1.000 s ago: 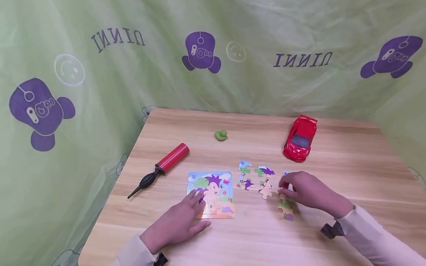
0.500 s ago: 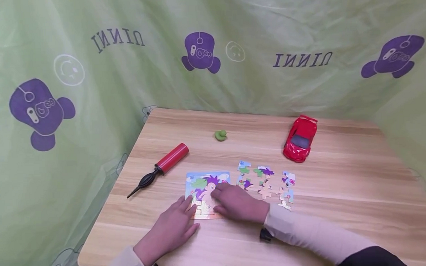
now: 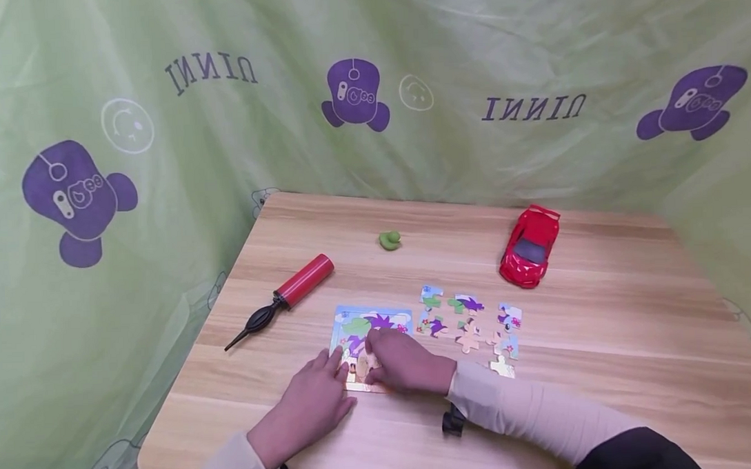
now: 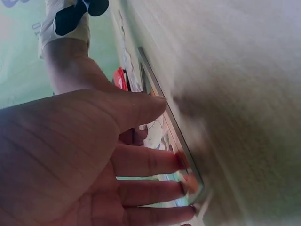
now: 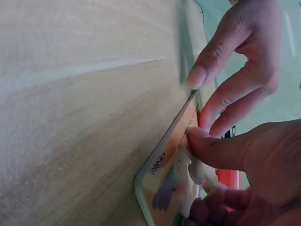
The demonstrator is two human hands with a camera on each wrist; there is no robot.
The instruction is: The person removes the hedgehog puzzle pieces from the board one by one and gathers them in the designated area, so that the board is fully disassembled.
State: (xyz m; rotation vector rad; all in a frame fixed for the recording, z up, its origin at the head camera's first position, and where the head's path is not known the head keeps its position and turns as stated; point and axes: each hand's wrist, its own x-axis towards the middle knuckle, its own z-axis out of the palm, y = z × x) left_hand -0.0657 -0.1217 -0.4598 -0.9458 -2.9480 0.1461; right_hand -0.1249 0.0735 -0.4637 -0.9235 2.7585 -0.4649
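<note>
A square puzzle board (image 3: 373, 310) with a purple-haired cartoon figure lies on the table. My right hand (image 3: 407, 361) is over its middle and right part, hiding much of the picture. In the right wrist view, thumb and fingers pinch a pale puzzle piece (image 5: 202, 172) at the board's surface. My left hand (image 3: 309, 402) rests along the board's left edge with fairly straight fingers; in the left wrist view its fingertips (image 4: 183, 188) touch the board's rim. To the right lie loose puzzle pieces, among them a purple-haired piece (image 3: 467, 303) and a peach piece (image 3: 469, 336).
More loose pieces, including a bright one (image 3: 501, 367), lie right of my right hand. A red toy car (image 3: 530, 246) stands at the back right and a green toy duck (image 3: 389, 240) at the back middle. A red-and-black hand pump (image 3: 284, 296) lies left of the board.
My right hand has moved left from the loose pieces onto the board, then slightly lower over it. My left hand has stayed at the board's left side with small shifts.
</note>
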